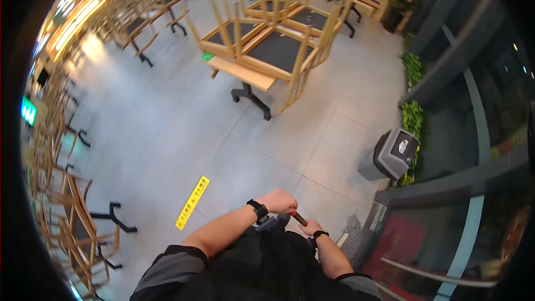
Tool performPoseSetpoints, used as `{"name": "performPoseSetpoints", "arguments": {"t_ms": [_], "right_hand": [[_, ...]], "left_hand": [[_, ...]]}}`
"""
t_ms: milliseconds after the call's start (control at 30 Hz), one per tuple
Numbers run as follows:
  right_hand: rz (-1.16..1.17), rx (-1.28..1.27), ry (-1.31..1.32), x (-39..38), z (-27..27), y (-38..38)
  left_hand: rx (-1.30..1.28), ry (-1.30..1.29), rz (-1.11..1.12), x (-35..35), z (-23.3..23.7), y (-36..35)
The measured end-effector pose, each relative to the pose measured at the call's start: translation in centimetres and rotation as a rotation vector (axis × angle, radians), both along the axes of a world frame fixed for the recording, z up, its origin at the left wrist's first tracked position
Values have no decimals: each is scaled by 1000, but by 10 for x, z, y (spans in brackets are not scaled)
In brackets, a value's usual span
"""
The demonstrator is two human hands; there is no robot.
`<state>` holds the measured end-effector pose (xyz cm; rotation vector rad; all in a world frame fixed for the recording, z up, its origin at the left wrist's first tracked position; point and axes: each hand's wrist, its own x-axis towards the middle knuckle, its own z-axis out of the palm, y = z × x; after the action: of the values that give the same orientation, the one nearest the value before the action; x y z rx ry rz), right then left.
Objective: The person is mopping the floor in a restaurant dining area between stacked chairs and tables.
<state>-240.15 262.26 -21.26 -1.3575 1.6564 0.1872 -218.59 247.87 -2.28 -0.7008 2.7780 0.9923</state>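
Observation:
Both of my hands grip the handle of a mop (352,229). My left hand (280,201), with a black watch on its wrist, is closed around the upper end, where a bit of red shows. Lower down the handle, my right hand (311,227) is closed too, with a black band at the wrist. A short dark stretch of the mop handle (301,219) shows between the hands. The grey strands of the mop head rest on the floor to my right, near the glass door. My right forearm hides much of the handle's lower part.
Upturned wooden chairs (277,49) sit on a table (242,72) ahead. A grey trash bin (395,153) stands at right by green plants (412,120) and the glass wall. More chairs and tables line the left. A yellow strip (192,203) marks the tiled floor.

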Motion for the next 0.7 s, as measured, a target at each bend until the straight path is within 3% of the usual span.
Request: {"name": "performPoseSetpoints", "arguments": {"t_ms": [267, 433, 500, 567, 633, 700], "right_hand": [[212, 119, 48, 35, 18, -37], [403, 112, 32, 113, 31, -80], [509, 123, 35, 152, 13, -98], [624, 121, 94, 219, 68, -118], [806, 41, 74, 279, 63, -132], [958, -92, 93, 343, 56, -135]], "left_hand": [[-2, 44, 94, 58, 10, 2], [-36, 34, 226, 148, 30, 0], [-27, 24, 262, 193, 42, 12], [-37, -10, 555, 245, 64, 26], [-111, -3, 705, 300, 63, 45], [-55, -85, 882, 343, 100, 70]]}}
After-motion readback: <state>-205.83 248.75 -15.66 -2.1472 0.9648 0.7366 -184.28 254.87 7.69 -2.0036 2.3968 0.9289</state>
